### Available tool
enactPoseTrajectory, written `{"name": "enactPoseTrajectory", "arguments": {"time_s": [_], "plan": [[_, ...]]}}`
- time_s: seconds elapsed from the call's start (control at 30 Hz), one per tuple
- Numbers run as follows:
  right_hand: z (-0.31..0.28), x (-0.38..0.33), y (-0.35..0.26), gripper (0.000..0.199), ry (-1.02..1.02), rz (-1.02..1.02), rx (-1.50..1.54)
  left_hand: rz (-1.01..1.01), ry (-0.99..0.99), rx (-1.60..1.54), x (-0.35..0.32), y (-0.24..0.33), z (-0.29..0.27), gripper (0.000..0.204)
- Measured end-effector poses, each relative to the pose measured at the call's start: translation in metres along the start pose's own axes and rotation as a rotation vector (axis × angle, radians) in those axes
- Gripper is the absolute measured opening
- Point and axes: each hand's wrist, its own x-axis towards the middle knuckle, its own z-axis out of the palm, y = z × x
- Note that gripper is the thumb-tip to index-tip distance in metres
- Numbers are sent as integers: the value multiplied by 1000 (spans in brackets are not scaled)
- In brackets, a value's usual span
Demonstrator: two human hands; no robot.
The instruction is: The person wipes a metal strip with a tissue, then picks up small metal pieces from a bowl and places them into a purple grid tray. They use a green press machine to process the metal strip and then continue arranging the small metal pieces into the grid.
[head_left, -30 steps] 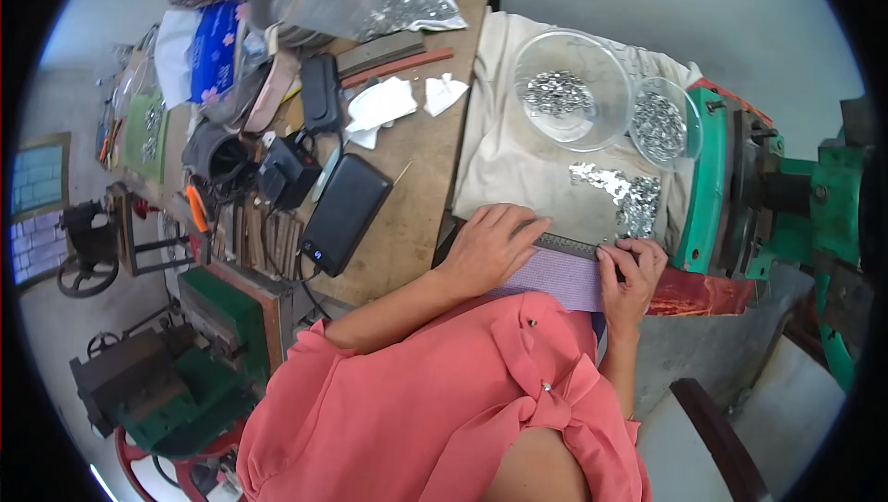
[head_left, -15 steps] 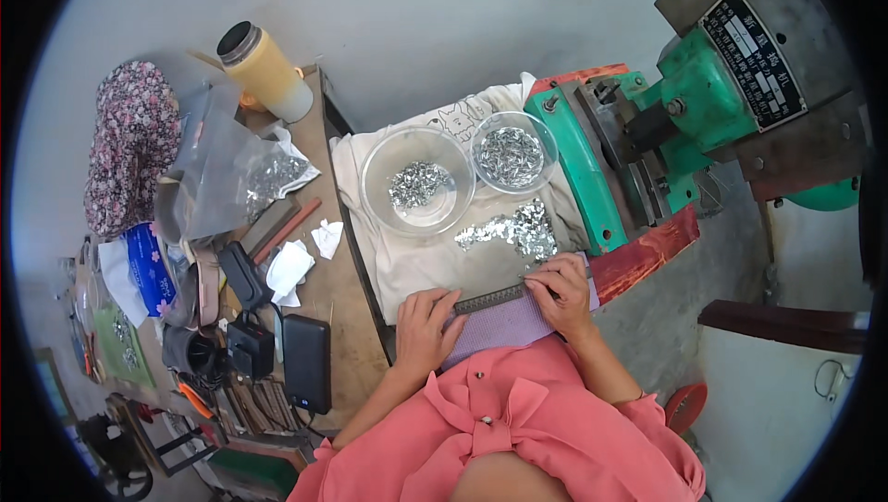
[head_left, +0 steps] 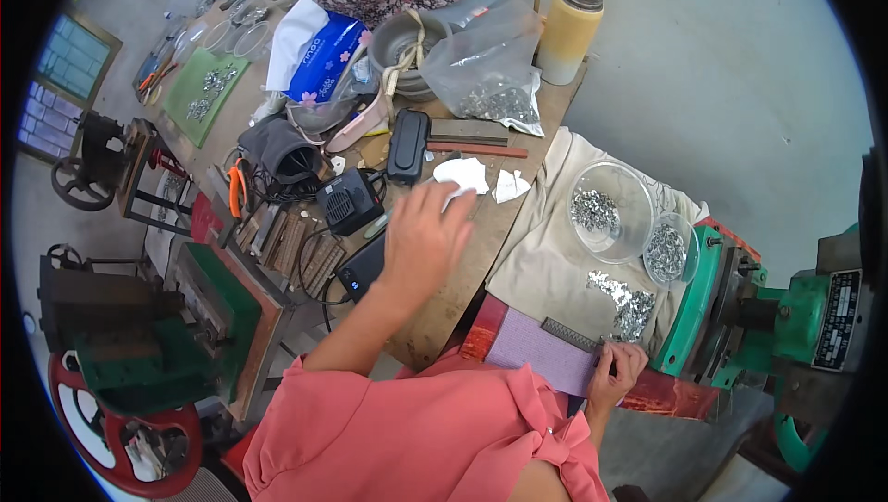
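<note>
My left hand [head_left: 424, 235] is raised over the workbench with its fingers stretched out and nothing seen in it. Below and beside it are a black power bank [head_left: 363, 269] and a crumpled white tissue [head_left: 461, 174]. My right hand [head_left: 620, 371] rests with curled fingers at the right end of a dark, narrow slotted strip [head_left: 568, 334]. What its fingers pinch is hidden. The strip lies along the far edge of a purple cloth [head_left: 532, 347]. Beyond it, small shiny metal pieces [head_left: 633, 312] are spread on a beige cloth [head_left: 527, 261].
Two clear tubs [head_left: 610, 250] [head_left: 692, 261] hold more metal pieces. A green press [head_left: 694, 303] stands at the right. On the bench are a black charger [head_left: 350, 200], orange-handled pliers [head_left: 238, 189], a tissue pack [head_left: 326, 56], a plastic bag [head_left: 486, 62] and a yellow bottle [head_left: 571, 30].
My left hand has left the strip's left end and swung left over the bench, its fingers now extended. My right hand stays at the strip's right end. The view has turned left.
</note>
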Motion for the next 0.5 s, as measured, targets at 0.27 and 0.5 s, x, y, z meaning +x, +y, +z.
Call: {"name": "enactPoseTrajectory", "arguments": {"time_s": [0.27, 0.5], "plan": [[-2, -2, 1, 9, 37, -3, 16, -44, -77, 160, 16, -46, 28, 25], [-7, -5, 3, 9, 97, -33, 31, -368, -137, -833, 34, -25, 8, 9]]}}
